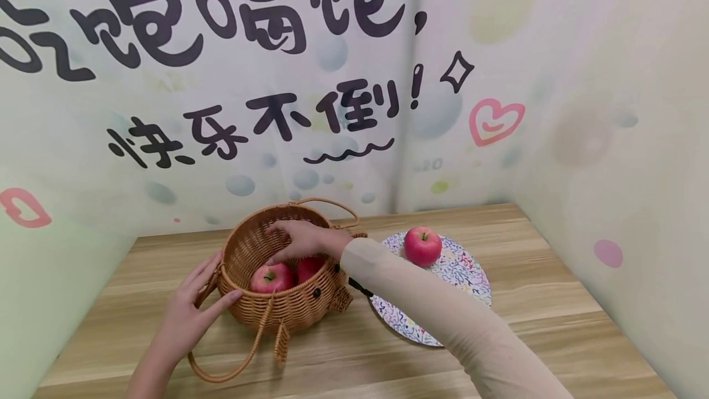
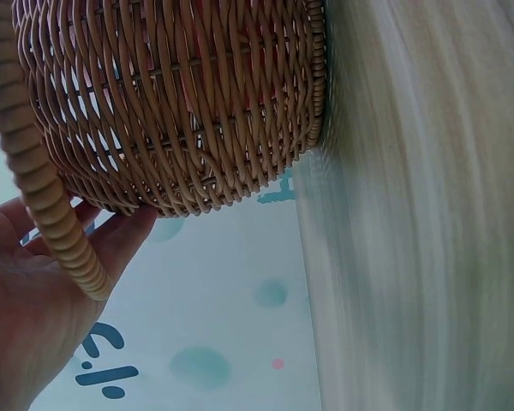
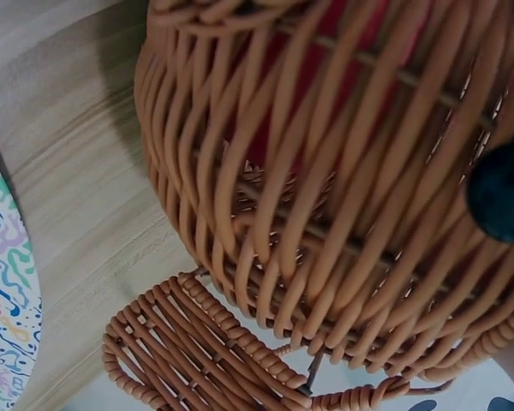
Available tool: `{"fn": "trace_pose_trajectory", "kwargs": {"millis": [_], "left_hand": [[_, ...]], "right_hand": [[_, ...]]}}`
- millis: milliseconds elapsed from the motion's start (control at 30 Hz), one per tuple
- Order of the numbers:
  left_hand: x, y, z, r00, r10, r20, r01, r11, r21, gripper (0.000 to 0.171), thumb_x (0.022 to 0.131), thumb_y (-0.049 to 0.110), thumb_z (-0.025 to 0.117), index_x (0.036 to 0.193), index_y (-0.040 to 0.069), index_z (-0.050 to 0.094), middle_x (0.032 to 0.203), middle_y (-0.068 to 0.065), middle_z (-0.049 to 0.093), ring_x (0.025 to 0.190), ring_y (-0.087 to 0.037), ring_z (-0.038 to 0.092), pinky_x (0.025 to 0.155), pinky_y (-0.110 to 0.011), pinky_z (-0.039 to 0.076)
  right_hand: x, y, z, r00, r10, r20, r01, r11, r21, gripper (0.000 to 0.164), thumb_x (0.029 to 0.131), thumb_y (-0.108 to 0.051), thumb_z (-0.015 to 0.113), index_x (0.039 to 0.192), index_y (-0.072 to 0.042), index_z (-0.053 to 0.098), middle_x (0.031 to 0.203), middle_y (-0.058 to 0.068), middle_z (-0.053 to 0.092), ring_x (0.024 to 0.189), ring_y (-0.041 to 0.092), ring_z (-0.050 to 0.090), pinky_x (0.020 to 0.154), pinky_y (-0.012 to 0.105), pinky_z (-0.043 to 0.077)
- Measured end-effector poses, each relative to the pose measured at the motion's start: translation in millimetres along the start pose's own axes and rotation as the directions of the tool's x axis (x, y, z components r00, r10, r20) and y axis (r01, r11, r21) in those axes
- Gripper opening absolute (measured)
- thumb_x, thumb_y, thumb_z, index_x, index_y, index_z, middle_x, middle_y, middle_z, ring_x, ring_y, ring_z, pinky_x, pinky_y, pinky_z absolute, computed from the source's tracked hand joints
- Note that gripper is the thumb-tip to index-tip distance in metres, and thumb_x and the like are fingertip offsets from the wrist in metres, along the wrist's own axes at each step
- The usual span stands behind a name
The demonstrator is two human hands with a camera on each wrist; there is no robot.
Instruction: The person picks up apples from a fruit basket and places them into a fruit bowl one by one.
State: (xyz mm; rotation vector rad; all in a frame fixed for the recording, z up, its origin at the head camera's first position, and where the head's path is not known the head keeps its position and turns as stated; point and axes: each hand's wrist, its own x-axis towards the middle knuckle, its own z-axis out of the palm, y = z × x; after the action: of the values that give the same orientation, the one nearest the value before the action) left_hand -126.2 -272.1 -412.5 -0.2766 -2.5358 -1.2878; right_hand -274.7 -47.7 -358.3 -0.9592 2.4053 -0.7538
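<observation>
A brown wicker basket (image 1: pixel 277 313) stands on the table, with a red apple (image 1: pixel 272 278) inside and a second red apple (image 1: pixel 310 268) beside it. My right hand (image 1: pixel 301 242) reaches over the basket's rim, fingers spread and apart, thumb close over the nearer apple. It grips nothing that shows. At the basket's left side rests my left hand (image 1: pixel 191 310), its thumb and fingers spread against the outer wall. In the left wrist view, those fingertips touch the weave behind the handle (image 2: pixel 47 184). Only the basket's outside, with a woven fin (image 3: pixel 201 342), shows in the right wrist view.
To the right lies a round patterned plate (image 1: pixel 465 282), bearing another red apple (image 1: pixel 423 246). My right forearm crosses over part of it. The wooden table (image 1: pixel 548 300) meets printed walls (image 1: pixel 354 183) at the back and right. One basket handle hangs toward the front.
</observation>
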Motion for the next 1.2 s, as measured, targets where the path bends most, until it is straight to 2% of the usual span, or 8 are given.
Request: {"fn": "trace_pose_trajectory", "kwargs": {"millis": [367, 733, 867, 1067, 1200], "left_hand": [[-0.9, -1.8, 2.6, 1.0, 0.009, -0.01, -0.009, 1.0, -0.003, 0.075, 0.096, 0.011, 0.079, 0.161, 0.001, 0.041, 0.162, -0.027, 0.04, 0.138, -0.055, 0.044, 0.095, 0.001, 0.038], [-1.1, -3.3, 2.4, 1.0, 0.015, -0.011, -0.016, 1.0, -0.013, 0.076, 0.097, 0.01, 0.078, 0.163, 0.004, 0.04, 0.163, -0.027, 0.039, 0.138, -0.054, 0.044, 0.096, 0.001, 0.038], [-1.5, -4.0, 1.7, 1.0, 0.018, -0.015, -0.018, 1.0, -0.018, 0.077, 0.096, 0.009, 0.078, 0.163, 0.004, 0.04, 0.163, -0.027, 0.039, 0.138, -0.054, 0.044, 0.096, 0.001, 0.038], [0.0, -2.3, 1.2, 1.0, 0.019, -0.01, -0.019, 1.0, -0.009, 0.077, 0.096, 0.01, 0.079, 0.162, 0.004, 0.04, 0.162, -0.026, 0.04, 0.138, -0.054, 0.045, 0.096, 0.001, 0.038], [-0.2, -1.6, 1.2, 1.0, 0.021, -0.012, -0.021, 1.0, -0.003, 0.076, 0.096, 0.01, 0.079, 0.162, 0.003, 0.041, 0.162, -0.026, 0.041, 0.137, -0.054, 0.045, 0.096, 0.001, 0.038]], "right_hand": [[3, 2, 3, 0.999, 0.016, 0.042, -0.017, 0.999, 0.029, 0.076, 0.097, -0.03, 0.079, 0.162, -0.017, 0.042, 0.157, 0.016, 0.05, 0.144, 0.03, 0.049, 0.108, 0.036, 0.052], [11, 4, 8, 0.995, -0.014, 0.102, 0.014, 1.0, 0.0, 0.079, 0.095, -0.028, 0.081, 0.163, -0.019, 0.041, 0.147, 0.015, 0.055, 0.128, 0.024, 0.056, 0.093, 0.026, 0.051], [13, 4, 9, 0.993, -0.026, 0.113, 0.027, 1.0, -0.004, 0.08, 0.095, -0.028, 0.081, 0.163, -0.018, 0.04, 0.15, 0.016, 0.054, 0.133, 0.025, 0.055, 0.097, 0.025, 0.05], [15, 5, 10, 0.991, -0.021, 0.132, 0.02, 1.0, 0.004, 0.08, 0.095, -0.027, 0.082, 0.162, -0.017, 0.041, 0.147, 0.018, 0.056, 0.124, 0.02, 0.056, 0.094, 0.025, 0.05], [17, 5, 11, 0.99, -0.016, 0.142, 0.016, 1.0, 0.002, 0.08, 0.095, -0.028, 0.082, 0.162, -0.018, 0.041, 0.149, 0.017, 0.055, 0.129, 0.023, 0.056, 0.099, 0.026, 0.05]]}}
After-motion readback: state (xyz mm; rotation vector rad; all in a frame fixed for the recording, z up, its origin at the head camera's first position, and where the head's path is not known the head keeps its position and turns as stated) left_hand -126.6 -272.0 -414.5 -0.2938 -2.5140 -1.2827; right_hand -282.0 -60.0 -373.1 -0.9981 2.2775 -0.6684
